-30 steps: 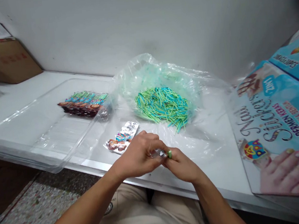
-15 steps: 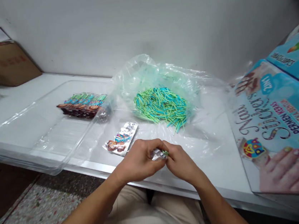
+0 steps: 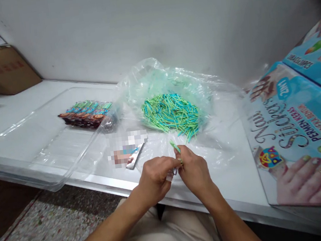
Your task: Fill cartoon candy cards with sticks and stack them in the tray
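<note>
My left hand [image 3: 157, 177] is closed on a small silvery sachet, which the fingers mostly hide. Against it, my right hand [image 3: 193, 167] pinches thin green sticks [image 3: 175, 146], whose tips poke up above the thumb. Both hands meet over the front edge of the white table. Just left of them lies a flat printed sachet [image 3: 135, 154], partly blurred out. Behind the hands, an open clear plastic bag [image 3: 151, 69] holds a heap of thin green and blue sticks [image 3: 174, 113].
At left, a clear plastic tray [image 3: 50, 148] holds a row of filled printed sachets [image 3: 87, 114]. Blue printed boxes [image 3: 295, 136] stand at the right. A brown cardboard box [image 3: 4, 70] sits in the back left corner, against the wall.
The right hand has turned upward, and the green sticks now show above its thumb. My left hand has shifted slightly right, and its sachet is more hidden.
</note>
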A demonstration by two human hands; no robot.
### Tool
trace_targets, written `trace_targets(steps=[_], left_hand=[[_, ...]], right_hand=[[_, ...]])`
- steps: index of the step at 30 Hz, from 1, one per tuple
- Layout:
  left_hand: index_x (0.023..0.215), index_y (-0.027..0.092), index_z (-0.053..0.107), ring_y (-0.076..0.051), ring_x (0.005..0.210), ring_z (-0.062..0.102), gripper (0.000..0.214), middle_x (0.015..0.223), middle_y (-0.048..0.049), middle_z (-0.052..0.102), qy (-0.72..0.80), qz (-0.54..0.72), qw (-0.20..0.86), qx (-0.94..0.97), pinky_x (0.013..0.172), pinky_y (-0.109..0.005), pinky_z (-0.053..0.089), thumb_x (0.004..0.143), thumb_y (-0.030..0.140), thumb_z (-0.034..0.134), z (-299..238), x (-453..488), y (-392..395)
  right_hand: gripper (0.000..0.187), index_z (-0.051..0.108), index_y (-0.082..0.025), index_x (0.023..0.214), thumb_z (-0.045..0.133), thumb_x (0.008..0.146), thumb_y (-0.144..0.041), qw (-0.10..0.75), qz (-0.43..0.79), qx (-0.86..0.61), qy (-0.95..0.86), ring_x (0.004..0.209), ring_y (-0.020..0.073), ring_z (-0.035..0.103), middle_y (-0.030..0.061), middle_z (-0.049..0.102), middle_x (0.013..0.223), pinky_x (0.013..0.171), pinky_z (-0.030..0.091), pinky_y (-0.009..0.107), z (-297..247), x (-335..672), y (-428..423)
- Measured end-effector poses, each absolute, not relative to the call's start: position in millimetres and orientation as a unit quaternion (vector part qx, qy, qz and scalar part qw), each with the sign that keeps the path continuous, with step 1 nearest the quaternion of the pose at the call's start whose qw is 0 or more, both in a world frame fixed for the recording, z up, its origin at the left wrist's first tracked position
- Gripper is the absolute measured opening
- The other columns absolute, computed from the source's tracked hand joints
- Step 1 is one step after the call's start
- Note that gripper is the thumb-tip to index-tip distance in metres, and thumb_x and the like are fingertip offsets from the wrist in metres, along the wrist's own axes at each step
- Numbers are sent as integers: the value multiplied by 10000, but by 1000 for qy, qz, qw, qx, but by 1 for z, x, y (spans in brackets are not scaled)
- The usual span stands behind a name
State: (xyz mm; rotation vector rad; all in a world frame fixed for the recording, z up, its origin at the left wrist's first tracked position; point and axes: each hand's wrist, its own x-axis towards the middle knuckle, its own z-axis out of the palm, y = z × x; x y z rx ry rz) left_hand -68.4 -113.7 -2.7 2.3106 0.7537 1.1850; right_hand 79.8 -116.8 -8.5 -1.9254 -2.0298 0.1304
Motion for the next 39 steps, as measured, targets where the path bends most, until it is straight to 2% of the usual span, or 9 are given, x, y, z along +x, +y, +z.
trace_targets(steps=[7,14,18,22,25,29,33,35,39], left_hand=[[1066,168,583,-160,818,679,413,992,-94,727,242,467,104,844,667,-268,483,731,-3,413,-15,-58,-112],[958,177,650,-151,785,666,243,853,-48,721,327,443,287,784,716,-249,498,802,89,486,-10,-57,-110],[895,179,680,-124,639,605,150,761,-24,693,433,436,321,721,604,-224,446,843,243,554,-5,-57,-95],[1119,187,624,-111,525,512,460,612,32,599,503,354,373,694,534,-218,371,744,445,684,-4,-48,-72],[1244,197,525,-114,554,499,665,609,55,546,539,382,366,656,551,-215,356,692,519,708,-6,-33,-64],[1189,196,518,-98,563,465,559,606,68,470,534,451,402,592,554,-206,344,758,533,634,-10,-10,-65],[1193,177,483,-84,570,431,627,628,77,422,494,438,487,572,554,-204,348,705,506,701,-7,-9,-70],[1192,163,463,-79,607,445,647,686,65,446,458,426,550,553,574,-201,368,687,467,729,-4,-20,-71],[1054,140,575,-93,716,535,452,785,11,560,385,412,639,524,690,-226,431,733,437,690,1,-45,-72]], right_hand=[[123,543,-166,990,435,930,-172,174,66,-708,-682,738,196,643,80,699,907,565,291,271,-7,83,-120],[165,560,-162,1026,445,911,-135,143,66,-712,-684,713,189,623,86,690,915,565,286,277,-11,97,-118],[139,570,-166,939,433,913,-176,173,90,-758,-623,605,171,539,70,636,789,542,269,278,-18,132,-116],[299,536,-180,870,384,953,-424,357,314,-672,-567,523,125,416,-24,453,630,509,301,257,-20,155,-123],[376,532,-173,913,413,924,-531,411,502,-553,-523,495,87,341,-47,392,654,467,280,236,-15,147,-131],[343,520,-188,863,455,913,-521,362,571,-484,-555,521,91,351,-49,395,644,479,299,235,-10,126,-136],[324,451,-212,768,423,936,-488,268,521,-498,-640,557,116,428,-44,457,608,549,363,261,-9,123,-134],[328,418,-218,759,385,951,-482,246,513,-514,-642,574,125,477,-41,482,613,579,391,272,-7,130,-133],[319,385,-224,770,347,962,-476,244,481,-542,-645,555,117,464,-46,459,645,550,388,265,3,141,-131]])
